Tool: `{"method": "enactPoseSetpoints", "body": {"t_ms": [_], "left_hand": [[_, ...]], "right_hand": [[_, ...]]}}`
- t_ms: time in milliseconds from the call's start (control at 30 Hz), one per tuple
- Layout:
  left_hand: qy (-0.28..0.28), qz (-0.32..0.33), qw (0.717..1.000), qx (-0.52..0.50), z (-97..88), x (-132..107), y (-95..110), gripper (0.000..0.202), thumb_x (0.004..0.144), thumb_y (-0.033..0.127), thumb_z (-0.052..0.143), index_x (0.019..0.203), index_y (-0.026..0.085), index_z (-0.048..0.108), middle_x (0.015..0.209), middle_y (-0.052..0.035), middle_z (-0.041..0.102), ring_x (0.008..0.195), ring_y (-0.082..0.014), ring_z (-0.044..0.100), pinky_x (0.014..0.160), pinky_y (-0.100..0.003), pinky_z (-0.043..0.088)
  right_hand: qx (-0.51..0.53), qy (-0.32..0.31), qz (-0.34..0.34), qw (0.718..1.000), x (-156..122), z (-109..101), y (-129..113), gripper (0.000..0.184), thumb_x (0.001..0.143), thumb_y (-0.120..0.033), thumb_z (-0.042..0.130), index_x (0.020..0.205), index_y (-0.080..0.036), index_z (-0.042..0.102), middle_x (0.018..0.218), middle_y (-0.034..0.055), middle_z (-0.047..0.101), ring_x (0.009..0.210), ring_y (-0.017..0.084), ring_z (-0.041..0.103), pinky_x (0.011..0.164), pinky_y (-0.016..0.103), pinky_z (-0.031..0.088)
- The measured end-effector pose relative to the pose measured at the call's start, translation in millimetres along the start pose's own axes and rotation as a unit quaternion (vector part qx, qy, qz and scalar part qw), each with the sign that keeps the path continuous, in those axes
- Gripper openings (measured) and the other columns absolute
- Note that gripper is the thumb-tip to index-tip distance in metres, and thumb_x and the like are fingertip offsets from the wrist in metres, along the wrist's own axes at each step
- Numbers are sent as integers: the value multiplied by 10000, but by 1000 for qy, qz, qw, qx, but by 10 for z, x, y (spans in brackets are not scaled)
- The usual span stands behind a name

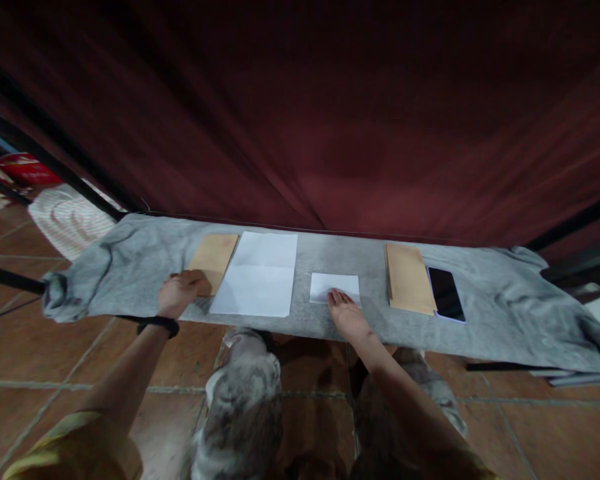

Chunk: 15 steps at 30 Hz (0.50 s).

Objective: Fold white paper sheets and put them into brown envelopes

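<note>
My left hand [180,292] is at the near left corner of a brown paper envelope [215,257], its fingers closed over that corner. The envelope lies flat on the grey cloth. Between my hands are white paper sheets [257,273] with a crease across the middle. My right hand [347,313] rests with its fingers stretched out on a small folded white paper [325,283], pressing near its lower edge. Farther right lies a stack of brown envelopes [407,277], apart from both hands.
A phone [446,293] with a dark screen lies against the right envelope stack. Grey cloth [500,287] covers the narrow bench, wrinkled at both ends. A dark red curtain [330,133] hangs behind. Black metal bars [65,157] stand at the left. My knees are below the near edge.
</note>
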State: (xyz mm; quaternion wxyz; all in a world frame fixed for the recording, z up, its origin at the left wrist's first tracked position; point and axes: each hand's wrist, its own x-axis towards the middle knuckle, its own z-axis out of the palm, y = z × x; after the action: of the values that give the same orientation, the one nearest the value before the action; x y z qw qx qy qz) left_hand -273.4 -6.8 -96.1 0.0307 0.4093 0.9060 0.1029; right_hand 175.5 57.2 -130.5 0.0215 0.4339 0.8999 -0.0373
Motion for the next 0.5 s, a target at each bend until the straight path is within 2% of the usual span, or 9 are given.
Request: {"method": "enactPoseSetpoints", "body": {"t_ms": [67,133,233,300,333,367,400,433,500], "left_hand": [[22,-2,1000,4,21,-44,60,506,852,415,568,1254,117,646,1355,-237,577,1231,-418,568,997,-502,478],[45,10,999,4,66,-100,148,516,890,394,523,1335,145,601,1487,-216,468,1367,-395,464,1104,-501,411],[86,51,994,-33,156,-202,354,530,915,382,490,1400,174,548,1541,-165,404,1427,-334,409,1182,-462,349],[104,93,987,-80,207,-288,549,515,909,392,509,1379,189,564,1539,-146,395,1418,-310,430,1185,-427,361],[107,110,983,-96,224,-341,661,502,906,373,509,1373,197,571,1540,-137,397,1424,-305,424,1184,-419,366],[103,132,980,-108,236,-400,781,498,908,360,509,1377,202,569,1543,-132,396,1438,-300,408,1192,-418,357],[101,150,976,-120,243,-464,905,494,912,355,510,1379,205,568,1544,-131,396,1449,-295,396,1200,-425,347],[97,171,972,-130,246,-531,1028,493,916,357,515,1384,207,565,1548,-131,395,1458,-292,385,1205,-433,339],[89,216,962,-139,243,-655,1248,490,931,348,504,1397,202,555,1571,-133,377,1472,-286,368,1210,-441,330]], "right_hand": [[8,-4,6,1000,-4,-27,-6,519,921,2,394,1404,-69,569,1510,223,507,1328,291,573,1126,397,437],[33,4,9,999,-11,-64,-1,521,914,2,393,1390,-85,586,1481,218,541,1303,284,594,1106,392,457],[122,44,38,991,-15,-118,47,516,918,-31,394,1373,-152,605,1395,168,634,1188,253,669,1031,363,505],[228,105,93,964,0,-138,109,441,952,-116,397,1311,-194,642,1275,124,713,1073,242,712,946,348,539],[294,145,125,936,14,-142,145,385,969,-182,407,1248,-205,671,1190,104,747,1015,240,721,900,343,550],[369,189,152,897,33,-143,183,336,975,-257,427,1171,-208,695,1095,84,769,959,235,721,856,336,557],[448,230,173,846,54,-140,220,305,963,-331,461,1093,-207,706,1000,63,775,902,225,713,812,326,559],[528,266,188,784,76,-135,254,284,930,-390,512,1023,-204,706,916,41,768,842,210,700,764,309,558],[671,310,206,642,113,-120,311,250,825,-426,635,926,-201,681,815,-2,734,738,166,665,677,266,539]]}}
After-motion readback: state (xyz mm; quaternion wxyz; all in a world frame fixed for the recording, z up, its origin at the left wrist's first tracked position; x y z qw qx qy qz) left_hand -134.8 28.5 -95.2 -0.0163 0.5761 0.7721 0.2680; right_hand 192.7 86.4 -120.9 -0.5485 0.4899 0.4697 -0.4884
